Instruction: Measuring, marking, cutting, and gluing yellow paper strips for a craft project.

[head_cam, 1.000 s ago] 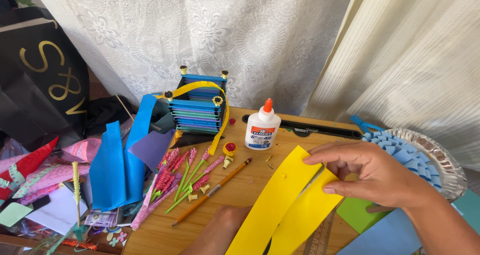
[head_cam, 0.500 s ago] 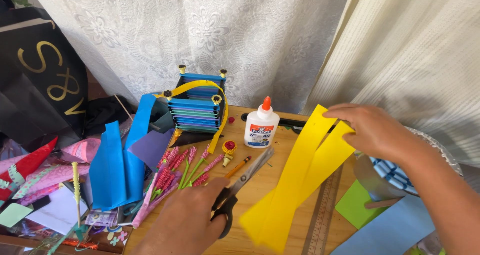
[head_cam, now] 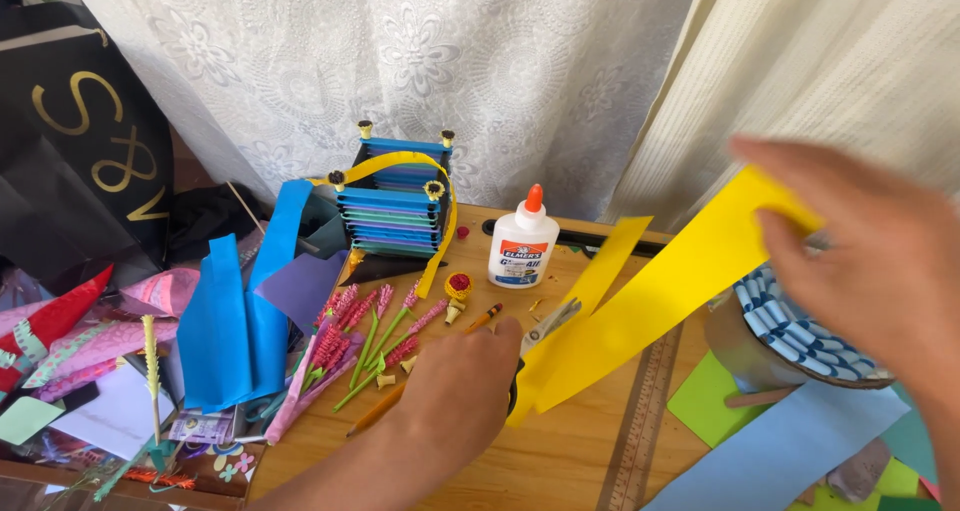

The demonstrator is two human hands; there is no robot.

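Note:
My right hand (head_cam: 880,241) holds a long yellow paper sheet (head_cam: 660,291) by its upper end, lifted and slanting down to the left; the sheet is split lengthwise into two strips. My left hand (head_cam: 455,391) grips a pair of scissors (head_cam: 545,326) by the handles, blades pointing up-right against the paper's lower edge. A pencil (head_cam: 430,369) lies just left of that hand on the wooden table (head_cam: 560,461).
A white glue bottle (head_cam: 523,241) with an orange cap stands behind the scissors. A stacked blue paper basket (head_cam: 395,201), pink paper flowers (head_cam: 350,346), blue folded paper (head_cam: 235,321), a wooden ruler (head_cam: 640,421), a blue-striped round object (head_cam: 800,321) and coloured sheets (head_cam: 780,441) surround the hands.
My right hand lifted the yellow sheet off the table and raised it up to the right. My left hand came in, took the scissors and brought the blades to the paper.

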